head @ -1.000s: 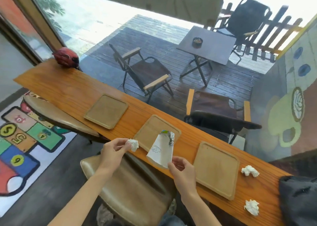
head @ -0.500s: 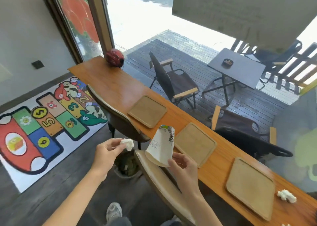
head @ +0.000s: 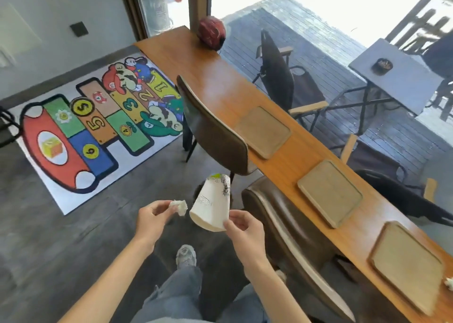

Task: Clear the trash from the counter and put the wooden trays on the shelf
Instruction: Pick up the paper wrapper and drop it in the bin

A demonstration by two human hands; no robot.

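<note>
My right hand [head: 241, 227] pinches the rim of a white paper cup [head: 212, 206], which hangs upside down over the floor. My left hand [head: 153, 216] pinches a crumpled white tissue [head: 180, 206] just left of the cup. Three wooden trays lie on the long wooden counter [head: 215, 77]: a far tray [head: 263, 131], a middle tray [head: 329, 193] and a near tray [head: 407, 259]. Another crumpled tissue [head: 449, 283] shows at the right edge of the counter, partly cut off.
Two brown chairs [head: 213, 131] [head: 291, 239] stand at the counter's near side. A red round object [head: 211, 34] sits at the counter's far end. A colourful hopscotch mat [head: 93, 126] covers the floor to the left. My shoe [head: 186, 256] and legs are below.
The view has swung left and down toward the floor. Both hands, still holding the tissue and the cup, have come away from the counter and now hang over the floor.
</note>
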